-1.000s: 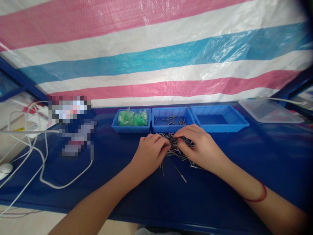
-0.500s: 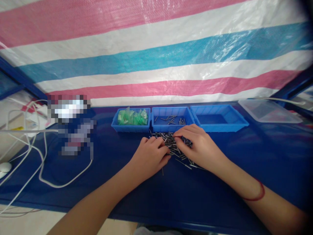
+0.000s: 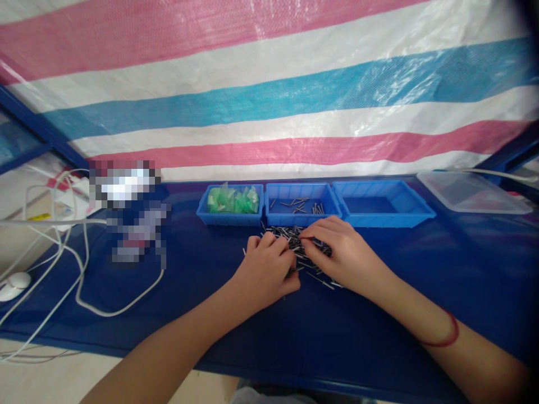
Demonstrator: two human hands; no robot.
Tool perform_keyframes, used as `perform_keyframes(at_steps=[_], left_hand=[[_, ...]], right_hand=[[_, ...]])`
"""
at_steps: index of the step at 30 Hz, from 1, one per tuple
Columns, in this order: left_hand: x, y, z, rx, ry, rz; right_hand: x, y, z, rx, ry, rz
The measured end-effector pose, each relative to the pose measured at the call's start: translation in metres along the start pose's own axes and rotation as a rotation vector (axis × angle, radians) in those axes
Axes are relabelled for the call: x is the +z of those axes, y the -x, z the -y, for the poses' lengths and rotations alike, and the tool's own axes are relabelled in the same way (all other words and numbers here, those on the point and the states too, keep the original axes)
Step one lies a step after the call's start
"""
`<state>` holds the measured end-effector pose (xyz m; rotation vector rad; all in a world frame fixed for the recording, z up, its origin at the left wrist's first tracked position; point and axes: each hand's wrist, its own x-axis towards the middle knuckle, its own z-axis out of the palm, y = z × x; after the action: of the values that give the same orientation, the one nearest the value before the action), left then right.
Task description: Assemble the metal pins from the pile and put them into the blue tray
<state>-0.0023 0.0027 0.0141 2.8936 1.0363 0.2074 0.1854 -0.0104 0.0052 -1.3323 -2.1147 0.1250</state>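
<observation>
A pile of thin metal blind rivets [image 3: 283, 231] lies on the blue table in front of the bins. My left hand [image 3: 269, 266] curls over the pile's left side, with a few rivets showing between its thumb and bent fingers. Over the right side arches my right hand [image 3: 337, 247], its thumb and index fingertips close together at the pile; what they pinch is hidden. Some loose rivets stick out below, between the hands. Just behind the pile, a blue middle bin [image 3: 298, 216] holds several scattered rivets and a small row of them at its right.
Green plastic packets [image 3: 233, 201] fill the left bin [image 3: 229, 220]. A right bin [image 3: 385, 220] and a clear plastic lid [image 3: 471, 193] stand to the right. White cables [image 3: 101, 313] and a white mouse [image 3: 14, 286] lie at left. A striped sheet [image 3: 269, 106] hangs behind.
My left hand has shifted slightly right, and its thumb and fingers have curled in around a few rivets. My right hand has hardly moved. The view has shifted a little.
</observation>
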Motion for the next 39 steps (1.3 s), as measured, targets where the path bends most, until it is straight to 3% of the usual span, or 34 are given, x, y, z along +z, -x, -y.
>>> perform_keyframes(at_steps=[6,12,19,29,39], left_hand=[[-0.003,-0.001,0.004,-0.064,0.071,-0.055],[0.000,-0.006,0.010,-0.153,0.393,-0.218],[0.000,-0.008,0.005,-0.235,0.672,-0.296],[0.000,-0.008,0.005,-0.211,0.511,-0.254],[-0.012,-0.004,0.009,-0.193,0.477,-0.322]], right_hand=[[-0.002,0.000,0.002,0.008,-0.035,-0.017],[-0.003,0.000,0.006,0.232,-0.292,-0.001],[-0.003,0.001,0.015,0.311,-0.437,-0.094],[-0.003,0.003,0.018,0.217,-0.407,-0.118],[-0.006,0.001,0.013,0.230,-0.410,-0.098]])
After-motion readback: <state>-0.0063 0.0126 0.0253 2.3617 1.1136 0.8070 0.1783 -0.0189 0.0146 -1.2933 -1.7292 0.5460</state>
